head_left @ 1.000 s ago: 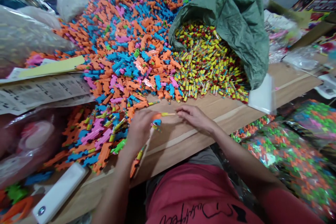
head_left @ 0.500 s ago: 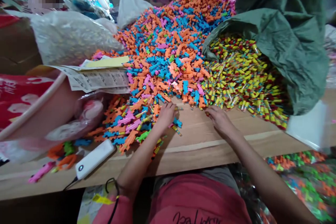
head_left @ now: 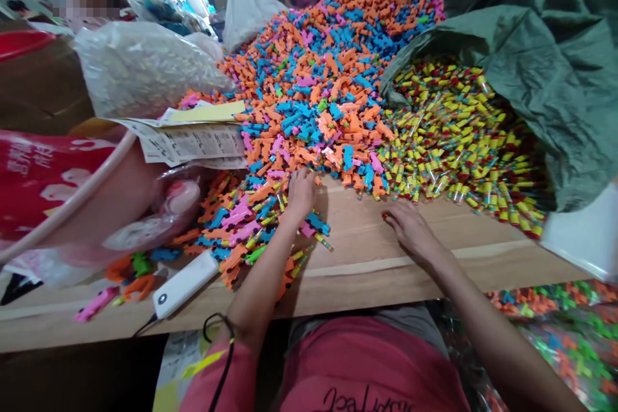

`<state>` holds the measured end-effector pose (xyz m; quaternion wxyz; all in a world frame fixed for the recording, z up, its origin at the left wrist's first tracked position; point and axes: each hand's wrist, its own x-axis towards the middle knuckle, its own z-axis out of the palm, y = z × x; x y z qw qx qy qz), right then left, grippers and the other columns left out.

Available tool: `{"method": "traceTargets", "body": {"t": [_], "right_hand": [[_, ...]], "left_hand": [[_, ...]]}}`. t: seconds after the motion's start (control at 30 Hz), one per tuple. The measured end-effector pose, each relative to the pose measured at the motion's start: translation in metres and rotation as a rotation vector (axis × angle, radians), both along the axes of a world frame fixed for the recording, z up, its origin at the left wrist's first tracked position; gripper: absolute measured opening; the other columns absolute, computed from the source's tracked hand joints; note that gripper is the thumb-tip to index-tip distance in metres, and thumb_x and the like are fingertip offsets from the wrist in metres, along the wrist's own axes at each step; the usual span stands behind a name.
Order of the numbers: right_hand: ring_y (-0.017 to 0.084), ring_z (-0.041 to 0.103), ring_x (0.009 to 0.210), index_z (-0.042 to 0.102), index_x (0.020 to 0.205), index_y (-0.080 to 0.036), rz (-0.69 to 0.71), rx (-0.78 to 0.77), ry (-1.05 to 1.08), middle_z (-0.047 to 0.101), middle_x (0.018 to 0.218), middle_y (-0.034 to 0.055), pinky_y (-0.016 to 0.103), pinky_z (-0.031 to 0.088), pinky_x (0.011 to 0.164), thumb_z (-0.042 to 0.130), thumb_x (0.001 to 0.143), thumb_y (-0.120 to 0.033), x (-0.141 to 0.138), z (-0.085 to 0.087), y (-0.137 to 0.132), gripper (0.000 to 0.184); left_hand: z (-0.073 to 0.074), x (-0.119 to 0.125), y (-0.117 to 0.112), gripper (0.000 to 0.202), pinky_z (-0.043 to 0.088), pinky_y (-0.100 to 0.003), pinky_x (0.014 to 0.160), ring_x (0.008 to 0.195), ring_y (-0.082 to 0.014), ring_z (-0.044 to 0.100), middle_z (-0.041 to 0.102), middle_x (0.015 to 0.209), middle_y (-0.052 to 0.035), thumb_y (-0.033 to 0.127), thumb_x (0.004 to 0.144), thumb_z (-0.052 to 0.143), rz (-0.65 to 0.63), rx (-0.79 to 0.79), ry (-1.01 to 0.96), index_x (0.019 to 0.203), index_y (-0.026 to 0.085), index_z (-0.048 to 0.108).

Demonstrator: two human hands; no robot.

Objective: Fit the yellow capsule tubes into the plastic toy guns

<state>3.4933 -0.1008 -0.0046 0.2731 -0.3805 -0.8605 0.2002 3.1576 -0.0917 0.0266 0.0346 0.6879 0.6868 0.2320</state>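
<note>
A huge heap of small orange, blue and pink plastic toy pieces [head_left: 318,71] covers the far half of the wooden table [head_left: 367,257]. Beside it, yellow tubes [head_left: 458,141] spill from a green sack [head_left: 545,71]. My left hand [head_left: 300,192] reaches into the near edge of the toy heap, its fingers curled among the pieces; what they hold is hidden. My right hand [head_left: 408,226] rests palm down on the bare wood, fingers bent over a small red bit near the tubes. A smaller pile of toys fitted with tubes [head_left: 241,225] lies left of my left hand.
A white power bank [head_left: 186,283] with a cable lies at the table's near edge. Printed papers [head_left: 193,138], a clear bag [head_left: 140,67] and a red-and-pink bag [head_left: 53,187] sit at the left. A white box [head_left: 584,238] stands at the right. People sit beyond the heap.
A second ago both hands held a tube and toy together near the table's edge. Since then the left hand reached forward into the toy heap and the right moved toward the tubes.
</note>
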Motion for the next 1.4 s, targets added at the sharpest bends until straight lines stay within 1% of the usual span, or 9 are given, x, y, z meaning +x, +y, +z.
{"method": "traceTargets", "body": {"t": [0.13, 0.27, 0.37, 0.43, 0.6, 0.83, 1.03, 1.27, 1.4], "right_hand": [[0.034, 0.060, 0.107, 0.073, 0.108, -0.023, -0.029, -0.024, 0.058, 0.073, 0.107, 0.0133, 0.051, 0.047, 0.097, 0.053, 0.101, -0.027, -0.002, 0.008, -0.009, 0.022], [0.030, 0.062, 0.110, 0.068, 0.121, -0.023, -0.082, -0.142, 0.170, 0.070, 0.115, 0.0122, 0.048, 0.048, 0.099, 0.050, 0.103, -0.031, -0.008, 0.018, -0.019, 0.027], [0.028, 0.063, 0.109, 0.068, 0.120, -0.022, -0.133, -0.243, 0.288, 0.067, 0.114, 0.0116, 0.044, 0.050, 0.098, 0.050, 0.103, -0.034, -0.019, 0.025, -0.023, 0.027], [0.026, 0.063, 0.107, 0.068, 0.117, -0.021, -0.161, -0.328, 0.361, 0.066, 0.111, 0.0105, 0.041, 0.050, 0.096, 0.053, 0.102, -0.037, -0.027, 0.027, -0.023, 0.026], [0.022, 0.065, 0.107, 0.069, 0.122, -0.021, -0.116, -0.548, 0.541, 0.070, 0.121, 0.0083, 0.036, 0.052, 0.096, 0.060, 0.099, -0.040, -0.039, 0.028, -0.026, 0.031], [0.024, 0.066, 0.114, 0.073, 0.124, -0.022, -0.102, -0.636, 0.600, 0.073, 0.124, 0.0078, 0.039, 0.051, 0.103, 0.067, 0.096, -0.043, -0.036, 0.027, -0.031, 0.036], [0.024, 0.066, 0.112, 0.075, 0.123, -0.022, -0.095, -0.605, 0.556, 0.073, 0.124, 0.0086, 0.039, 0.051, 0.101, 0.066, 0.095, -0.042, -0.037, 0.035, -0.031, 0.036], [0.019, 0.064, 0.080, 0.076, 0.120, -0.019, -0.119, -0.778, 0.555, 0.076, 0.099, 0.0052, 0.029, 0.051, 0.069, 0.065, 0.091, -0.045, -0.037, 0.038, -0.033, 0.040], [0.016, 0.058, 0.069, 0.075, 0.112, -0.017, -0.105, -0.783, 0.500, 0.071, 0.083, 0.0014, 0.028, 0.046, 0.064, 0.062, 0.092, -0.041, -0.033, 0.041, -0.029, 0.034]], "left_hand": [[-0.002, 0.001, 0.023, 0.025, 0.045, -0.049, 0.098, 0.118, -0.0354, 0.052, 0.064, 0.120, -0.0151, 0.010, 0.089, 0.060, 0.123, -0.056, 0.018, 0.104, 0.020, 0.077], [-0.002, 0.021, 0.009, 0.012, 0.044, -0.044, 0.098, 0.114, -0.0320, 0.054, 0.067, 0.113, -0.0122, 0.014, 0.089, 0.065, -0.066, -0.017, -0.041, 0.096, 0.019, 0.073], [0.001, 0.047, -0.014, 0.012, 0.048, -0.036, 0.086, 0.093, -0.0243, 0.061, 0.069, 0.096, -0.0079, 0.016, 0.093, 0.062, -0.196, -0.060, -0.247, 0.104, 0.017, 0.068], [0.004, 0.063, -0.029, 0.015, 0.048, -0.033, 0.080, 0.086, -0.0213, 0.063, 0.069, 0.094, -0.0062, 0.020, 0.096, 0.060, -0.260, -0.071, -0.385, 0.110, 0.017, 0.066], [0.007, 0.088, -0.054, 0.021, 0.051, -0.037, 0.095, 0.107, -0.0240, 0.066, 0.074, 0.115, -0.0095, 0.024, 0.100, 0.058, -0.414, 0.028, -0.497, 0.118, 0.019, 0.068], [0.009, 0.094, -0.059, 0.025, 0.051, -0.041, 0.096, 0.110, -0.0247, 0.066, 0.074, 0.115, -0.0101, 0.021, 0.101, 0.056, -0.441, 0.042, -0.474, 0.122, 0.020, 0.070], [0.008, 0.094, -0.060, 0.028, 0.051, -0.039, 0.093, 0.107, -0.0247, 0.064, 0.073, 0.112, -0.0102, 0.016, 0.099, 0.054, -0.448, 0.072, -0.413, 0.122, 0.018, 0.070], [0.010, 0.089, -0.061, 0.036, 0.051, -0.041, 0.094, 0.108, -0.0257, 0.060, 0.072, 0.114, -0.0119, 0.012, 0.099, 0.047, -0.492, 0.058, -0.288, 0.126, 0.018, 0.070], [0.014, 0.088, -0.063, 0.042, 0.050, -0.040, 0.092, 0.106, -0.0248, 0.059, 0.072, 0.114, -0.0119, 0.010, 0.099, 0.042, -0.586, 0.112, -0.189, 0.131, 0.019, 0.069]]}}
